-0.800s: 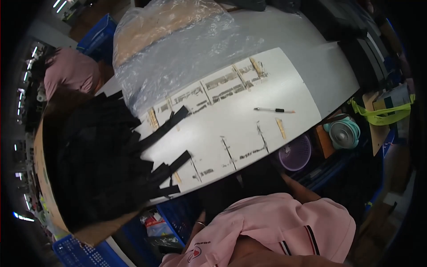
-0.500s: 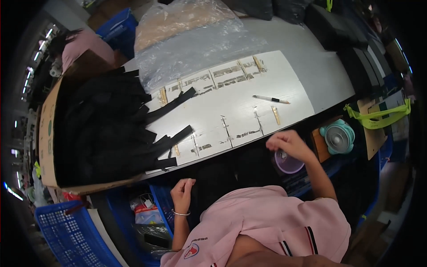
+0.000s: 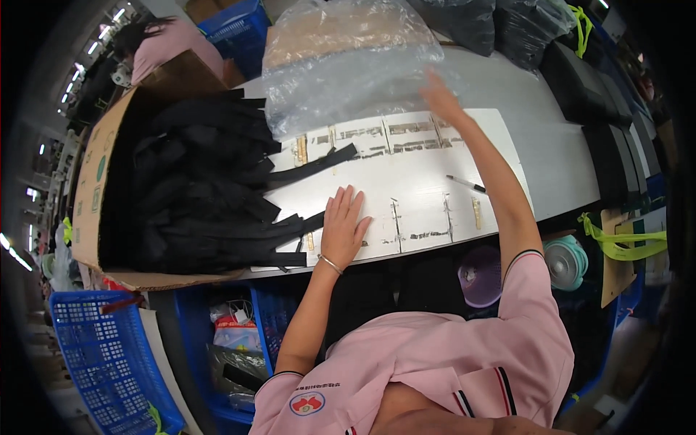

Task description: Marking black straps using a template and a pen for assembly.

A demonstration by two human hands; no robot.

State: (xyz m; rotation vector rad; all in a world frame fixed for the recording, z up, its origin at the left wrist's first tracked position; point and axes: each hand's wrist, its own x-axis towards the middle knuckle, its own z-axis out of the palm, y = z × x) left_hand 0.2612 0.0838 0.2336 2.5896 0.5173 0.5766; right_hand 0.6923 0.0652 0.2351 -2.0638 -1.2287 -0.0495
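My left hand [image 3: 344, 226] lies flat on the white board [image 3: 391, 176], fingers stretched out, near the ends of the black fabric strips [image 3: 217, 188]. These strips fill a cardboard box [image 3: 104, 196] on the left, and several hang out over the board. My right hand [image 3: 441, 96] is stretched forward at the board's far edge, beside the clear plastic sheet [image 3: 319, 90]. Motion smears its fingers, so I cannot see whether they touch the plastic. A pen [image 3: 465, 183] lies on the board beside my right forearm. Worn tape and dark lines mark the board.
Dark bags [image 3: 533, 36] and black padded blocks [image 3: 583, 83] stand at the far right. Below the table edge are a purple round container [image 3: 480, 279], a teal fan [image 3: 567, 262] and a blue basket [image 3: 116, 348]. Another person in pink [image 3: 177, 47] is at the far left.
My left hand has moved up from below the table edge onto the board and opened flat. My right hand has swung forward across the board to the plastic sheet. The view has shifted slightly.
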